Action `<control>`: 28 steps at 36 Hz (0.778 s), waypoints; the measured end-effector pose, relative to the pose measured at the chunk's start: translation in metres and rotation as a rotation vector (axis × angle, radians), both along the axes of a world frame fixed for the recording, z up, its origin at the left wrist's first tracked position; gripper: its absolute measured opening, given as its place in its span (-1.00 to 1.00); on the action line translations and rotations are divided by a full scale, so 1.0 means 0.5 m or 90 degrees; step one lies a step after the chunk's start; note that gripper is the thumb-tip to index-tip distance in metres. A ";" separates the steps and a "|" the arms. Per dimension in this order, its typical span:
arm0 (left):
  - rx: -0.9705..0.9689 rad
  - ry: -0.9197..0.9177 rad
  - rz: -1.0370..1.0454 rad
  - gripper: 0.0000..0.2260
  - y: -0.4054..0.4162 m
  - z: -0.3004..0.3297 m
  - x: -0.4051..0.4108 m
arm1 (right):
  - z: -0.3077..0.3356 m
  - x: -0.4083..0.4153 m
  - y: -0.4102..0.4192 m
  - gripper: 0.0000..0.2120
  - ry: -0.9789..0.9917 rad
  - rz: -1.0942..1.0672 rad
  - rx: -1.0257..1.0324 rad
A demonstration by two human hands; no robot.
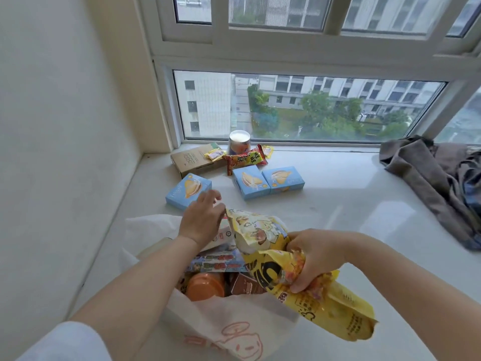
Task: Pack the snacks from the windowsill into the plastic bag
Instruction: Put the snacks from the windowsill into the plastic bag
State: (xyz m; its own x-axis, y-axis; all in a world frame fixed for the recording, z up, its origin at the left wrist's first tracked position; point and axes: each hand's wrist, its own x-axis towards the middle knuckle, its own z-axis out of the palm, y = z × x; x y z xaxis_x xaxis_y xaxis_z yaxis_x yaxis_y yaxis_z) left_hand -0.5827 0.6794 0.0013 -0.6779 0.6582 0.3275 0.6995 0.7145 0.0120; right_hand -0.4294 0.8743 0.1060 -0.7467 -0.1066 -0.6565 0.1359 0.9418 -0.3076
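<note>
A white plastic bag [234, 324] with a pink drawing lies open on the windowsill [338, 204] in front of me, holding an orange-lidded jar [205, 285], a brown packet and other snacks. My right hand [317, 256] grips large yellow snack packets [263, 233] over the bag's mouth. My left hand [201, 220] pinches the far top corner of the yellow packet. Further back lie three blue boxes [188, 191], [250, 184], [283, 179], a brown carton [194, 158], a red-orange wrapper [246, 158], small yellow packets [214, 154] and a cup [239, 144].
A white wall [65, 152] closes the left side. The window frame [286, 62] runs along the back of the sill. A heap of grey-brown and blue cloth [437, 183] lies on the sill at the right.
</note>
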 end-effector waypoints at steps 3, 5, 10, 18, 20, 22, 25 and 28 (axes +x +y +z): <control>-0.046 0.014 0.005 -0.55 0.006 -0.004 -0.037 | -0.003 0.007 -0.001 -0.43 0.011 0.012 0.005; -0.114 -0.039 0.033 -0.49 0.015 -0.005 -0.049 | -0.007 0.008 -0.001 -0.43 0.018 0.038 0.026; -0.210 -0.151 0.060 -0.66 0.055 0.019 -0.074 | -0.007 0.004 -0.005 -0.41 0.047 0.089 0.065; -0.019 -0.391 0.259 -0.70 0.063 0.059 -0.142 | 0.007 -0.014 -0.021 -0.43 0.049 0.120 0.033; 0.004 -0.433 0.252 -0.67 0.064 0.069 -0.153 | 0.008 -0.022 -0.032 -0.42 0.040 0.138 0.044; -0.006 -0.456 0.247 -0.64 0.067 0.082 -0.156 | 0.011 -0.035 -0.040 -0.41 0.030 0.144 0.056; -0.026 -0.455 0.255 -0.61 0.071 0.091 -0.160 | 0.011 -0.063 -0.044 -0.40 0.013 0.105 0.057; -0.031 -0.466 0.268 -0.65 0.075 0.093 -0.165 | 0.011 -0.094 -0.060 -0.39 0.002 0.067 0.044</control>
State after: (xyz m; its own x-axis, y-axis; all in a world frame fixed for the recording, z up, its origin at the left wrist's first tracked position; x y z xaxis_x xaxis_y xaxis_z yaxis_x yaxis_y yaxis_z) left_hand -0.6651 0.7167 0.0476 -0.8998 0.3058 -0.3113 0.2033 0.9251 0.3208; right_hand -0.4766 0.8441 0.1114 -0.7357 -0.1391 -0.6629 0.0339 0.9699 -0.2412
